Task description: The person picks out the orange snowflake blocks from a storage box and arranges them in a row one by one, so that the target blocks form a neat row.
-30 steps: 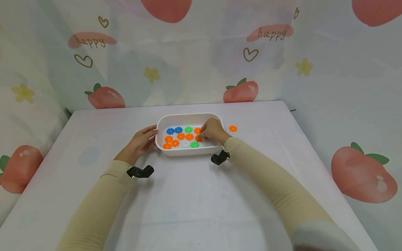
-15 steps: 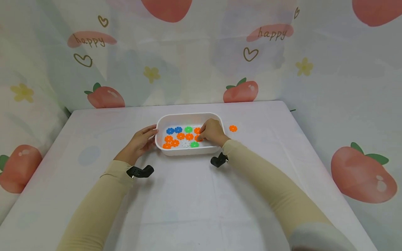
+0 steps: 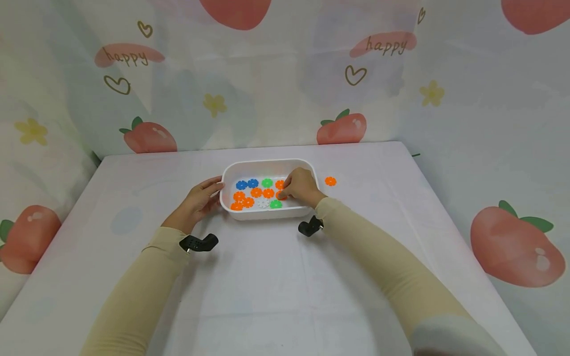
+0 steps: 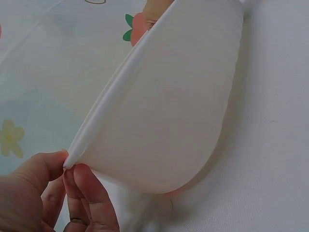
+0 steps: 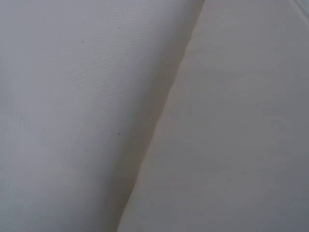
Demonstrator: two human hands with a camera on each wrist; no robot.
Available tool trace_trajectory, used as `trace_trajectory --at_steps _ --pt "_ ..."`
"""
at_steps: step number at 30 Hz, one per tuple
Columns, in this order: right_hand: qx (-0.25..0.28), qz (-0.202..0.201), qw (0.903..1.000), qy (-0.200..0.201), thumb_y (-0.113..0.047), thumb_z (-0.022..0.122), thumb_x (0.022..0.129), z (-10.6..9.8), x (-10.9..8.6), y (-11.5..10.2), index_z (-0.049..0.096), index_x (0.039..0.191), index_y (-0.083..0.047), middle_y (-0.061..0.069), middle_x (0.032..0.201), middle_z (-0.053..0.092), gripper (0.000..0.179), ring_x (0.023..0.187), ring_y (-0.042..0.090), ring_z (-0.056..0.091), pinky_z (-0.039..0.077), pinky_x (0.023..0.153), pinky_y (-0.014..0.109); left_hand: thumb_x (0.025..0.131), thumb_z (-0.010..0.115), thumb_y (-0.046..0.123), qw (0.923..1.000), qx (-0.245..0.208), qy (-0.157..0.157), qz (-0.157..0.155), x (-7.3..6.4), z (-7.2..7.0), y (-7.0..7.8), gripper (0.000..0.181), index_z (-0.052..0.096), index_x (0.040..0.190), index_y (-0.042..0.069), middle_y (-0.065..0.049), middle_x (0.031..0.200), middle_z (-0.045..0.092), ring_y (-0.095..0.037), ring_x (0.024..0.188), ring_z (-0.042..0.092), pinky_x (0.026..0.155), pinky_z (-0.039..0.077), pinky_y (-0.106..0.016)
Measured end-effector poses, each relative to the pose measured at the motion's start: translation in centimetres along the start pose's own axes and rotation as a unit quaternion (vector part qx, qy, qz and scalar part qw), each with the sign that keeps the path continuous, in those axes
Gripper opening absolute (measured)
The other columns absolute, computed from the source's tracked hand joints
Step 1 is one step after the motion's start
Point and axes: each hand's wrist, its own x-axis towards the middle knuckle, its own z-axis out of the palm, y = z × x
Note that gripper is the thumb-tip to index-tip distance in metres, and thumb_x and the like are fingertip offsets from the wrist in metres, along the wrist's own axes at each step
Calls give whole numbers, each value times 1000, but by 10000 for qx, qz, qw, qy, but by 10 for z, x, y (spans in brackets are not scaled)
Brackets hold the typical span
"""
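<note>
Fingers of the right hand (image 3: 304,186) are narrowed, seemingly pinching an orange flower-shaped plastic disc (image 3: 283,198) inside the white oblong plastic tray (image 3: 267,215), whose rim the left hand (image 3: 197,202) pinches. Light pressure and a steady rim should avoid nudging the green flower-shaped plastic disc (image 3: 276,204) just beside.

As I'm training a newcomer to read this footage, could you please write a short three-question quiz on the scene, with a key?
1. Multiple choice: what does the left hand grip?
A) a green piece
B) the white tray
C) the right sleeve

2. True or false: every flower-shaped piece in view lies inside the tray.

3. Count: how many blue pieces can be seen in the tray?

Key:
1. B; fingers and thumb pinch its rim.
2. False; one orange piece lies on the table, to the right of the tray.
3. Two.
</note>
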Motion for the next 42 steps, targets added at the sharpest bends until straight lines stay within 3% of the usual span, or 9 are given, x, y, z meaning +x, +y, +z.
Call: trace_trajectory --at_steps 10,21,28,42 --pt "-108 -6 9999 -17 -17 91 68 0 -1 -3 73 82 -1 5 75 66 27 67 16 52 40 58 22 98 62 26 9999 -102 -70 46 1 -1 0 51 47 147 23 0 139 48 -15 99 51 66 46 -16" --pt "47 243 9997 -67 -15 92 67 1 0 -3 71 82 -3 4 75 64 28 64 15 51 39 54 20 98 62 27 10000 -63 -56 35 0 0 0 52 47 147 23 -2 146 45 -15 102 51 69 47 -15" --pt "190 321 9993 -40 -11 89 70 1 -3 -5 71 84 -3 7 82 65 25 71 18 52 40 58 21 98 62 27 10000 -25 -13 1 0 0 0 51 47 147 24 -1 142 47 -15 101 51 70 48 -15" --pt "97 67 9999 -51 -7 89 69 -3 -2 -6 74 88 1 9 85 70 25 67 14 53 41 55 18 98 61 26 10000 -53 3 -35 -2 1 2 50 48 147 23 -1 140 48 -14 99 51 70 49 -16"
